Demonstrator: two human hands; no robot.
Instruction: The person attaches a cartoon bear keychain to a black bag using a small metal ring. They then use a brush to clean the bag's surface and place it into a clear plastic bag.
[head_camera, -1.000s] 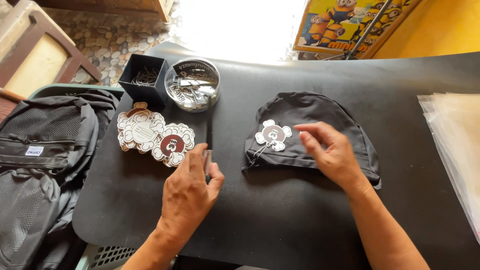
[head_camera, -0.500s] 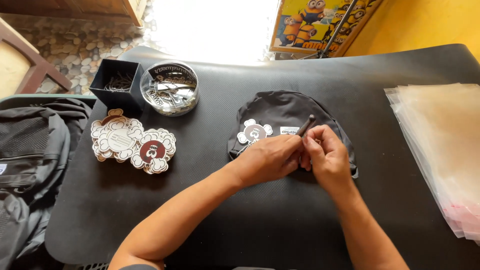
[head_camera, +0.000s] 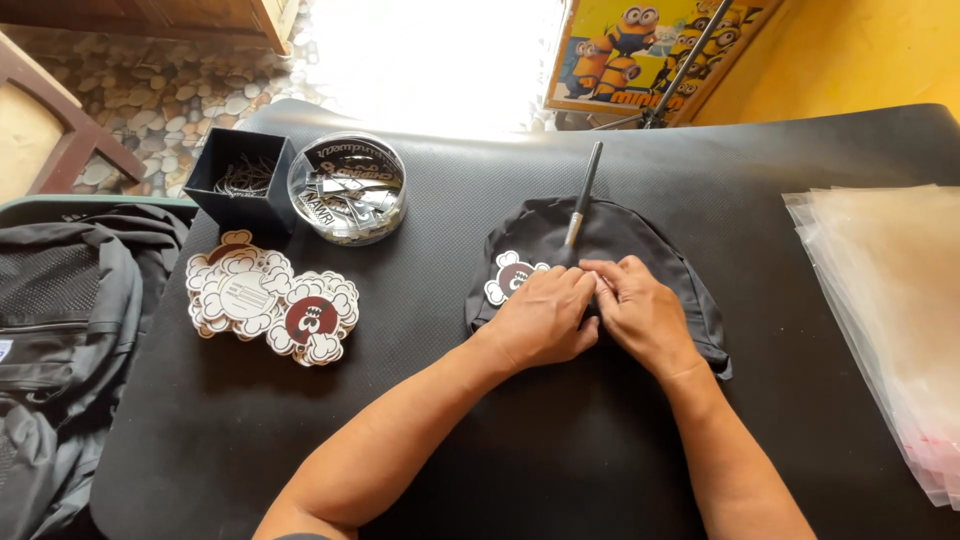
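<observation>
While both hands pin the black cap (head_camera: 610, 235) flat on the desk (head_camera: 500, 460), left grip (head_camera: 540, 318) and right grip (head_camera: 640, 310) clench the slim tool (head_camera: 582, 195) upright beside the tag (head_camera: 508, 277).

**Black table, goods spread across it**

A black textured table (head_camera: 420, 400) carries everything. Toward its far left corner stand a small black box (head_camera: 240, 180) and, touching it, a round clear tub (head_camera: 347, 187) of tags. Nearer along the left edge lies a pile of cloud-shaped stickers (head_camera: 270, 300). A black cap (head_camera: 640, 235) lies mid-table; clear plastic bags (head_camera: 890, 310) are stacked at the right edge.
</observation>
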